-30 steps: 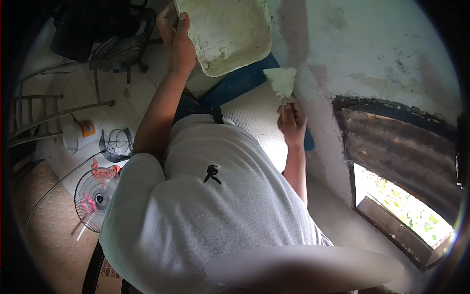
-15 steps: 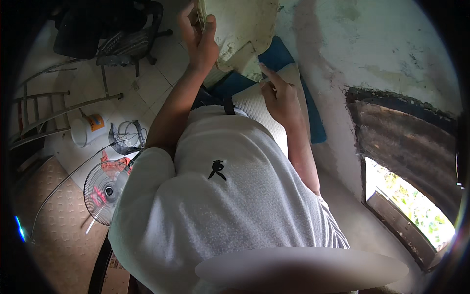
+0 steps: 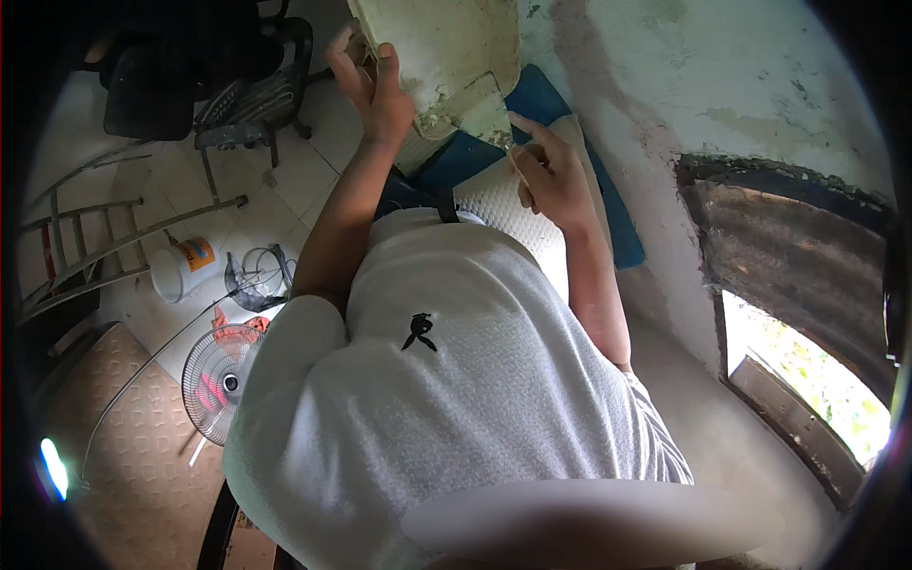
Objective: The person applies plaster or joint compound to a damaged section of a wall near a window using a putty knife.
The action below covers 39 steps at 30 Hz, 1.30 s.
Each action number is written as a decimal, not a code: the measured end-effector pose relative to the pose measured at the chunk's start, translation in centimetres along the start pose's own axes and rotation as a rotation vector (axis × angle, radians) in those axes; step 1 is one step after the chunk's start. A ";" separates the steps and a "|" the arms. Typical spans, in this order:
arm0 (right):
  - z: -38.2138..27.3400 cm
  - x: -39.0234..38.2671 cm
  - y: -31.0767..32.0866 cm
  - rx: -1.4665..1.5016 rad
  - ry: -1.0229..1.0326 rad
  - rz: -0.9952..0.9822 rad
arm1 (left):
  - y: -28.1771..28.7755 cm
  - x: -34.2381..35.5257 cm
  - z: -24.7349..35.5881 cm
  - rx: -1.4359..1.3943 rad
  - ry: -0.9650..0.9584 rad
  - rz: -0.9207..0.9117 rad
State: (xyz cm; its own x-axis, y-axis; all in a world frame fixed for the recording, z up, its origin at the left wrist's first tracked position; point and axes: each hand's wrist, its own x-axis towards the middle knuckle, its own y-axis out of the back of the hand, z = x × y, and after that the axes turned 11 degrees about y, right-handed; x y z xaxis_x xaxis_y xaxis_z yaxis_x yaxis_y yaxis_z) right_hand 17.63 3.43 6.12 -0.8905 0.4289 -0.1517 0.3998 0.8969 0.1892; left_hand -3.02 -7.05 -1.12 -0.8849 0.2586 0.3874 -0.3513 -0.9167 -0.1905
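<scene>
A worn, cream-coloured flat panel (image 3: 456, 47) with stains and smears is at the top of the view. My left hand (image 3: 380, 100) grips its left edge, thumb on the near side and fingers partly hidden behind. Against the panel's lower part lies a flat, squarish scraper (image 3: 480, 109), its colour close to the panel's. My right hand (image 3: 554, 176) pinches the scraper's near right corner, with the index finger stretched out. Whether it has a handle, I cannot tell.
A blue pad (image 3: 613, 223) and a quilted white cushion (image 3: 503, 204) lie beyond my body. On the left are a standing fan (image 3: 223, 385), a white bucket (image 3: 185, 269), a metal ladder-like frame (image 3: 104, 242) and a dark chair (image 3: 252, 119). A peeling wall (image 3: 731, 104) with a window opening (image 3: 798, 370) stands right.
The panel, scraper and my left hand have shifted slightly left in view. My right hand has moved slightly right and down, its fingers a little more curled. The room has shifted slightly too.
</scene>
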 end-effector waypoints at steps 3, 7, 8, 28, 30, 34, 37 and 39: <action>1.3 -0.2 -0.8 -0.213 0.120 0.019 | -0.2 0.0 0.1 -0.038 0.044 0.006; 2.1 -0.5 -1.5 -0.321 0.249 -0.016 | -0.4 0.0 0.0 -0.017 0.077 0.010; 2.1 -0.6 -1.4 -0.220 0.199 -0.028 | -0.4 0.1 0.0 -0.004 0.060 0.009; 8.2 -4.5 10.6 0.060 0.422 0.723 | 0.3 -1.3 -3.2 0.149 0.282 0.077; 10.1 -5.0 14.9 -0.570 0.513 0.794 | -0.3 -1.5 -2.7 0.104 0.313 0.071; 9.0 -4.8 19.4 -1.284 0.749 0.714 | -0.6 -1.8 -3.4 0.012 0.343 0.062; 9.0 -5.0 21.5 -1.568 0.686 0.627 | -0.5 -1.8 -2.7 0.152 0.336 0.103; 9.5 -4.8 22.7 -1.597 0.696 0.634 | -0.5 -1.8 -2.7 0.130 0.349 0.114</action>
State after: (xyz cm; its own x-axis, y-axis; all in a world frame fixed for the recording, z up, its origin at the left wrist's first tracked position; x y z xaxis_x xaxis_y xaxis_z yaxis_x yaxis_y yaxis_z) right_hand 33.05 22.69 1.93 -0.7908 0.1317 0.5977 0.4771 -0.4788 0.7369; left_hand -2.08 -6.25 -4.18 -0.9747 0.2206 0.0363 -0.2231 -0.9707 -0.0896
